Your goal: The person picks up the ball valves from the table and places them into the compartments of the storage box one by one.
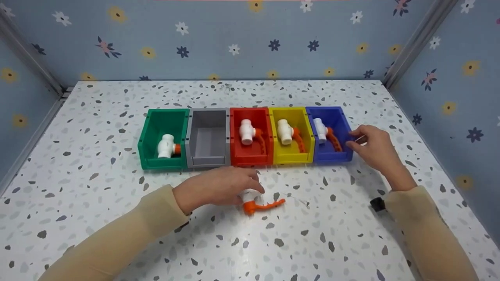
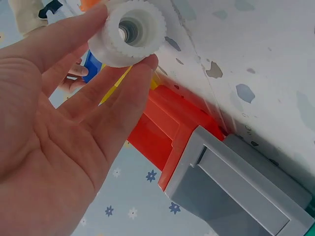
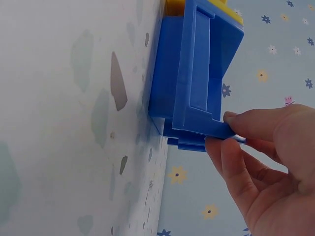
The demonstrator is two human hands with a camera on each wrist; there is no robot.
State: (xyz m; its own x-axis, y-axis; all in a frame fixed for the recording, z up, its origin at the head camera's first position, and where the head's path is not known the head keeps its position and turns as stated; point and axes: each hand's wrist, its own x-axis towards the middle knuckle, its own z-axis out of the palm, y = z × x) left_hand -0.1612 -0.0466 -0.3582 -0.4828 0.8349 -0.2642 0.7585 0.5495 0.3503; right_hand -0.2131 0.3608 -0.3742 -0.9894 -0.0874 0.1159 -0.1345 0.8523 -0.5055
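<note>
In front of the bins, my left hand [image 1: 220,185] pinches a white plastic ball valve [image 1: 249,196] with an orange lever handle that points right. The left wrist view shows thumb and fingertips at either side of the valve's round open end [image 2: 156,32]. My right hand [image 1: 373,147] grips the right side wall of the blue bin [image 1: 334,157] between thumb and fingers, as the right wrist view of the bin's edge [image 3: 216,129] also shows. Inside the blue bin lies another valve [image 1: 320,130], its orange handle toward the front right.
Left of the blue bin, joined in a row, stand a yellow bin [image 1: 293,158], a red bin [image 1: 252,160], a grey bin [image 1: 209,160] and a green bin [image 1: 164,164]. Yellow, red and green hold one valve each. Flowered panels [image 1: 234,66] border the speckled table [image 1: 273,249].
</note>
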